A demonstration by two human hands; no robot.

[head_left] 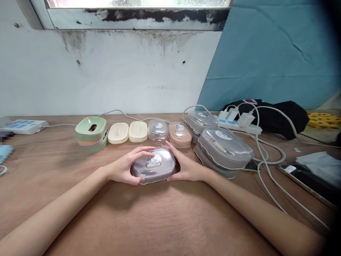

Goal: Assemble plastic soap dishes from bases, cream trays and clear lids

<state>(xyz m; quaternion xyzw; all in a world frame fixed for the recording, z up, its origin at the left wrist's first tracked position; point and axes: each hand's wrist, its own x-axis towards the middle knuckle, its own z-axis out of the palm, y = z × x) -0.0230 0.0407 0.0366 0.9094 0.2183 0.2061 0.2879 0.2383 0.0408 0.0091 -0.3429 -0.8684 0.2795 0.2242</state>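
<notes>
Bare forearms (pixel 66 209) slanted in from both sides. The left grip (pixel 126 165) and right grip (pixel 188 165) curled around opposite ends of a gray box (pixel 158 172), pinching it between them. Its long axis ran roughly from one grip to the other, neither nearer; whether its base touched the counter (pixel 160 224) I couldn't tell. Just beyond sat a peach box (pixel 181 139); stacked boxes (pixel 229 151) stood near the right grip.

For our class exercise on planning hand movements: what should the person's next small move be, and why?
Probably firm the grip evenly: the left hand and right hand bracket the grey container from opposite sides with fingers and thumbs, while gaps show beside both palms.
</notes>
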